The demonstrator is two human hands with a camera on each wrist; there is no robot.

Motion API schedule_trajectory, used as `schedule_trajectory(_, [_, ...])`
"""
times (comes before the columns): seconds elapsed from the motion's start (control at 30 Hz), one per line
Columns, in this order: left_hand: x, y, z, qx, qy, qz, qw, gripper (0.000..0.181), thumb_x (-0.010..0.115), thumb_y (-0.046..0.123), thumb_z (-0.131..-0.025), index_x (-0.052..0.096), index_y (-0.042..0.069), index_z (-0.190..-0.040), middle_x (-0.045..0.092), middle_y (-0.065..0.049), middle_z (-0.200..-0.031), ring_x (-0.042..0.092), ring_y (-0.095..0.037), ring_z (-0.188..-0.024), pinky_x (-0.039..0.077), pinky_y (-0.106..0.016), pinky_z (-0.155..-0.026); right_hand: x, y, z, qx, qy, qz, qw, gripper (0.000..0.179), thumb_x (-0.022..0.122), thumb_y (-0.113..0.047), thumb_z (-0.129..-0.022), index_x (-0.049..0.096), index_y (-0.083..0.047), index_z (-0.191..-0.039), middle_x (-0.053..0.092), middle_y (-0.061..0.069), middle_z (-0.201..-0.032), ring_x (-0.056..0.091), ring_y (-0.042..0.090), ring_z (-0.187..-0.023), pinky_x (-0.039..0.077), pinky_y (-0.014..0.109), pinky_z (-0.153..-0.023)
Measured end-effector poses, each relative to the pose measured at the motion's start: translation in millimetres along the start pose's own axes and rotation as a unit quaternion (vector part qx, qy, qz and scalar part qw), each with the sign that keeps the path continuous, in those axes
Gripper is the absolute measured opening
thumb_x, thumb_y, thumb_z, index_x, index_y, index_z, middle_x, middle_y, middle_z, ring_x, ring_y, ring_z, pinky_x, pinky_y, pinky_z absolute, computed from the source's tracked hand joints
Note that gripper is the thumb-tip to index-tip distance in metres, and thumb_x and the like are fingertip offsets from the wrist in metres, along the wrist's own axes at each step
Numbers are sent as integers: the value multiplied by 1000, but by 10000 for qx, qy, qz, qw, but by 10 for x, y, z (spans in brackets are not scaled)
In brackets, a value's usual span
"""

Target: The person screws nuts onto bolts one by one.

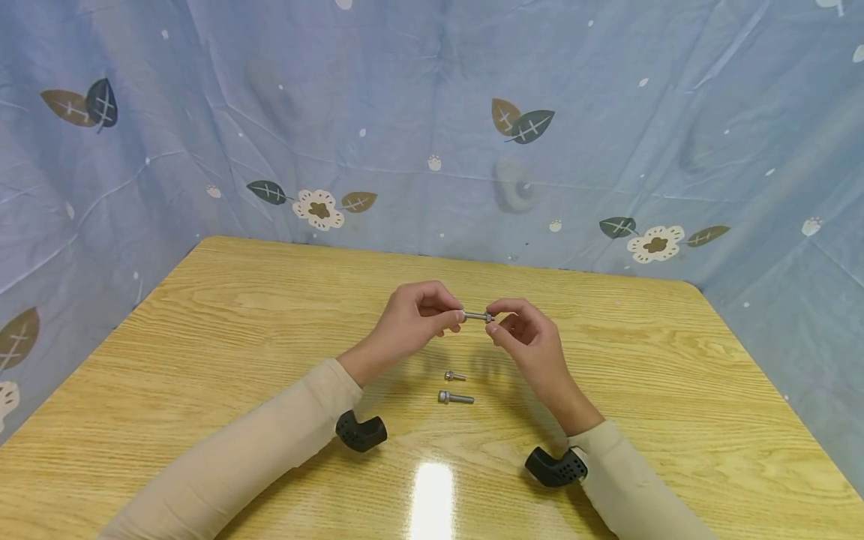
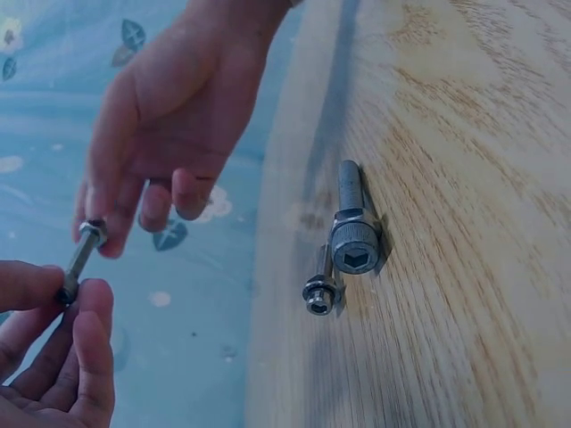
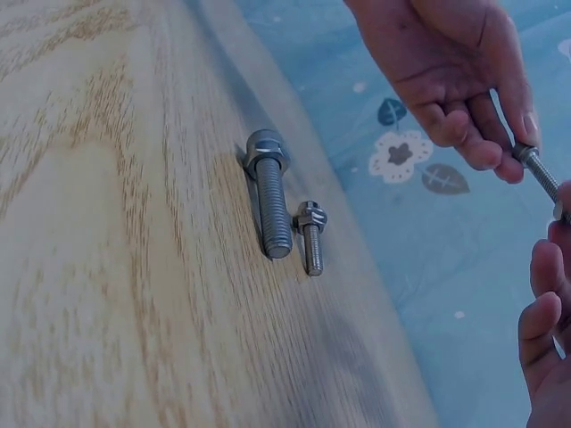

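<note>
Above the table, my left hand (image 1: 410,324) pinches the head of a slim metal bolt (image 1: 475,316) between thumb and fingers. The bolt lies roughly level and points right. Near its tip sits a hex nut (image 2: 93,232), which the thumb and fingertips of my right hand (image 1: 536,349) pinch. Closer to me, a thick socket-head bolt (image 3: 275,205) lies on the wood with a nut up against its head. Beside it lies a smaller bolt (image 3: 312,245), also with a nut close under its head.
Both loose bolts lie on a light wooden table (image 1: 270,300), below and between my forearms. A blue cloth (image 1: 418,112) with leaves and flowers hangs behind the table and along its sides. Black wrist mounts (image 1: 361,433) stick out from both sleeves, low over the tabletop.
</note>
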State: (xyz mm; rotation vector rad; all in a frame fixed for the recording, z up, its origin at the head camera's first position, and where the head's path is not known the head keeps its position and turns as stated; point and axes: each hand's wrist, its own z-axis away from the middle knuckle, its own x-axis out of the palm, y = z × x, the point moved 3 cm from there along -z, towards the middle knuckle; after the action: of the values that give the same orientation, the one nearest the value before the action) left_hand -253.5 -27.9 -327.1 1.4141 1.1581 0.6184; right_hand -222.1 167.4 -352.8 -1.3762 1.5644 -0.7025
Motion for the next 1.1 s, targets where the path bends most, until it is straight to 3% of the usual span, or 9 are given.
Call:
schedule_trajectory(0.23, [4, -1, 6, -6, -21, -27, 10000, 4, 67, 13, -91, 69, 10, -94, 71, -15, -93, 69, -15, -75, 57, -46, -73, 9, -6, 4, -22, 60, -31, 10000, 16, 59, -5, -95, 63, -2, -110, 61, -2, -89, 56, 15, -71, 50, 29, -64])
schedule_trajectory(0.5, [23, 5, 16, 69, -128, -7, 9999, 4, 67, 13, -92, 69, 11, -94, 70, -17, -93, 69, -15, -75, 55, -56, -77, 2, 30, 4, 118, 60, -187, 9997, 15, 54, -8, -99, 63, 2, -103, 59, -1, -79, 52, 23, -66, 44, 33, -60])
schedule_trajectory(0.7, [12, 20, 10, 31, -49, 4, 10000, 4, 67, 13, -91, 69, 10, -94, 70, -12, -91, 70, -15, -76, 56, -52, -76, 0, 29, -2, 221, 72, -85, 9997, 17, 55, -11, -98, 64, 1, -107, 63, -6, -85, 54, 22, -67, 46, 27, -61])
schedule_trajectory(0.9, [-7, 26, -2, -36, 35, 45, 10000, 3, 68, 12, -91, 69, 10, -93, 71, -11, -91, 70, -18, -76, 56, -53, -75, -13, -13, 3, -56, 133, -47, 9999, 25, 62, -3, -93, 61, -2, -118, 63, -5, -104, 59, 16, -73, 52, 26, -66])
schedule_trajectory(1.1, [-4, 44, 10, -4, -67, 75, 9999, 5, 67, 12, -91, 69, 9, -94, 70, -16, -94, 69, -16, -75, 54, -56, -76, -14, -42, 4, -137, 209, -93, 9996, 19, 62, -2, -92, 64, -1, -111, 64, 0, -86, 57, 14, -69, 51, 28, -63])
